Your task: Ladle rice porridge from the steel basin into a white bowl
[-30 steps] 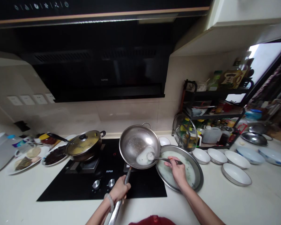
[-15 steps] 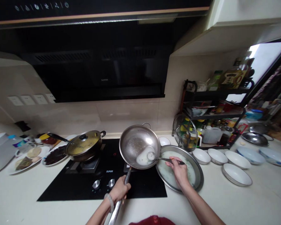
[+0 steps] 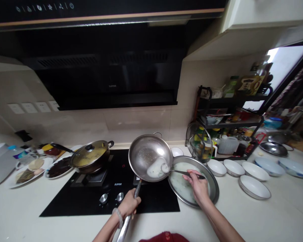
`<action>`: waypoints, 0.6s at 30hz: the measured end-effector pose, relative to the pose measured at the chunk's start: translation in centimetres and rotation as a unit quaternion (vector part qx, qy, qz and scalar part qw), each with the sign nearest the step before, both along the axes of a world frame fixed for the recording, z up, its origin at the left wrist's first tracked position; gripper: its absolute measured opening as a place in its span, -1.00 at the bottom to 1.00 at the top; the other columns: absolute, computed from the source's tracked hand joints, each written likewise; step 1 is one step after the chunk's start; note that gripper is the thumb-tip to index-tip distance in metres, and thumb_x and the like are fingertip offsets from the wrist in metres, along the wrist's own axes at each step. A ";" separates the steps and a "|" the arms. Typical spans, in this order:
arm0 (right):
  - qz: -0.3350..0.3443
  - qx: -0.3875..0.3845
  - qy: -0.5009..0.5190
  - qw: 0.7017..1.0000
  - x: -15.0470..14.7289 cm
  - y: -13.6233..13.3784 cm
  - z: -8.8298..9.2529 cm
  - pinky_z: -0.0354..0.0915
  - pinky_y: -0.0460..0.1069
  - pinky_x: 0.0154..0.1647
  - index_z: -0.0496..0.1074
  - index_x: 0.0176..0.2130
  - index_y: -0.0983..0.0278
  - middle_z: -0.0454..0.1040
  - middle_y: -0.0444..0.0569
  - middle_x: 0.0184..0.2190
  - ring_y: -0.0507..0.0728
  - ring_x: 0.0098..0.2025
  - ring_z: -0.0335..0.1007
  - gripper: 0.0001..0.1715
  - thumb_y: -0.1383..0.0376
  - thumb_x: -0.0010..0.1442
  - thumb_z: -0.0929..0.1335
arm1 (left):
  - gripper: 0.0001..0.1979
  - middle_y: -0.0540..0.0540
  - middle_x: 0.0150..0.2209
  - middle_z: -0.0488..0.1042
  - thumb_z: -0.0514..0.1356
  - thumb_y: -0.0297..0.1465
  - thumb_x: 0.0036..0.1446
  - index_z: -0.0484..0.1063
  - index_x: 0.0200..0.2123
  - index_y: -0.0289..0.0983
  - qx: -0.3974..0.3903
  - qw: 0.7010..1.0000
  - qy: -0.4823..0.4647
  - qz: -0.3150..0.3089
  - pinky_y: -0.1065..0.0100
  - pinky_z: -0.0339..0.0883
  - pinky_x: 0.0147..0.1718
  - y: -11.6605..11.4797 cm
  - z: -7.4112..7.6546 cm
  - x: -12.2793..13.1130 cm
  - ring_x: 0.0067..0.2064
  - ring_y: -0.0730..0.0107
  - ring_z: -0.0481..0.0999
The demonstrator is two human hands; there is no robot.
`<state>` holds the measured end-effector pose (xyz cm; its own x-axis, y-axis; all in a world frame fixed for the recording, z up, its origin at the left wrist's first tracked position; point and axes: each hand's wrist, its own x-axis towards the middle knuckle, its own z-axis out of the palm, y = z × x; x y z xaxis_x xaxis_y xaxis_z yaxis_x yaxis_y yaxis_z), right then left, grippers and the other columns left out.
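My left hand point(image 3: 129, 203) is closed round the long metal handle of a steel wok point(image 3: 146, 153), which is tilted toward the right over the black hob point(image 3: 91, 198). A little whitish liquid point(image 3: 155, 169) pools at the wok's lower right. My right hand point(image 3: 198, 186) is closed on the handle of a metal ladle point(image 3: 165, 167), whose bowl sits at the wok's right rim. Under that hand lies a wide steel basin point(image 3: 214, 188) holding pale soup.
A lidded pan point(image 3: 91, 154) stands on the left burner. Plates of food point(image 3: 32, 166) lie at the left. Several white bowls point(image 3: 254, 187) line the counter at the right, behind them a glass lid point(image 3: 199, 143) and a black rack of bottles point(image 3: 229, 134).
My right hand has drawn the ladle a little to the right, from the liquid pool to the wok's rim. The left hand and wok have held still.
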<state>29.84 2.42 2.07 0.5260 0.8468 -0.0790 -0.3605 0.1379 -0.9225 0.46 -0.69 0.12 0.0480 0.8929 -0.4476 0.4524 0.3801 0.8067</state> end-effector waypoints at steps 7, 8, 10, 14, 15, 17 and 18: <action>-0.021 0.002 0.009 1.000 2.0 -1.7 1.7 0.44 0.02 -0.42 0.42 -0.49 0.32 0.49 -0.02 -0.44 0.16 -0.53 0.46 -0.68 0.19 -0.25 0.50 | -0.85 0.19 -0.74 0.11 0.03 -0.54 -0.04 0.08 -0.43 -0.21 0.001 1.000 0.004 -0.004 0.54 0.05 -0.81 -0.2 -0.2 -0.1 -0.77 0.55 0.17; -0.022 0.002 0.009 1.000 2.4 -2.0 1.7 0.45 0.02 -0.41 0.43 -0.49 0.32 0.49 -0.02 -0.44 0.17 -0.52 0.47 -0.68 0.19 -0.26 0.50 | -0.85 0.19 -0.74 0.11 0.03 -0.54 -0.04 0.08 -0.43 -0.21 0.001 1.000 0.004 -0.005 0.54 0.05 -0.81 -0.2 -0.2 -0.1 -0.77 0.56 0.17; -0.029 -0.001 0.006 1.000 3.4 -2.6 1.7 0.45 0.04 -0.39 0.43 -0.50 0.32 0.49 -0.02 -0.42 0.18 -0.51 0.47 -0.68 0.20 -0.27 0.50 | -0.86 0.19 -0.74 0.11 0.02 -0.54 -0.04 0.08 -0.42 -0.21 0.000 1.000 0.005 -0.006 0.53 0.05 -0.81 -0.2 -0.2 -0.1 -0.77 0.55 0.17; -0.060 -0.016 0.002 0.998 5.4 -3.4 1.2 0.45 0.04 -0.39 0.42 -0.51 0.33 0.48 -0.04 -0.43 0.19 -0.52 0.47 -0.66 0.20 -0.31 0.50 | -0.87 0.17 -0.73 0.12 0.01 -0.53 -0.03 0.08 -0.42 -0.22 -0.001 1.000 0.017 -0.005 0.52 0.06 -0.79 -0.1 -0.2 0.0 -0.76 0.53 0.18; -0.069 -0.021 -0.004 0.997 5.9 -3.6 1.1 0.45 0.04 -0.39 0.42 -0.50 0.32 0.48 -0.04 -0.43 0.18 -0.52 0.48 -0.66 0.20 -0.31 0.50 | -0.87 0.17 -0.73 0.12 0.01 -0.53 -0.03 0.08 -0.42 -0.22 -0.002 1.000 0.019 -0.005 0.52 0.07 -0.79 -0.1 -0.2 0.0 -0.75 0.53 0.19; -0.083 -0.039 -0.028 0.995 6.7 -4.0 0.9 0.44 0.02 -0.38 0.41 -0.46 0.32 0.50 -0.03 -0.43 0.19 -0.50 0.48 -0.64 0.19 -0.31 0.49 | -0.88 0.18 -0.73 0.12 0.01 -0.53 -0.03 0.09 -0.41 -0.22 -0.005 1.000 0.021 -0.005 0.52 0.07 -0.78 -0.2 -0.1 0.0 -0.75 0.53 0.18; -0.083 -0.052 -0.046 0.994 7.0 -4.1 0.8 0.43 0.02 -0.37 0.41 -0.44 0.31 0.50 -0.02 -0.44 0.20 -0.48 0.49 -0.63 0.18 -0.29 0.48 | -0.88 0.18 -0.73 0.11 0.01 -0.53 -0.03 0.09 -0.41 -0.22 -0.007 1.000 0.020 -0.005 0.51 0.08 -0.78 -0.2 0.0 0.1 -0.76 0.53 0.18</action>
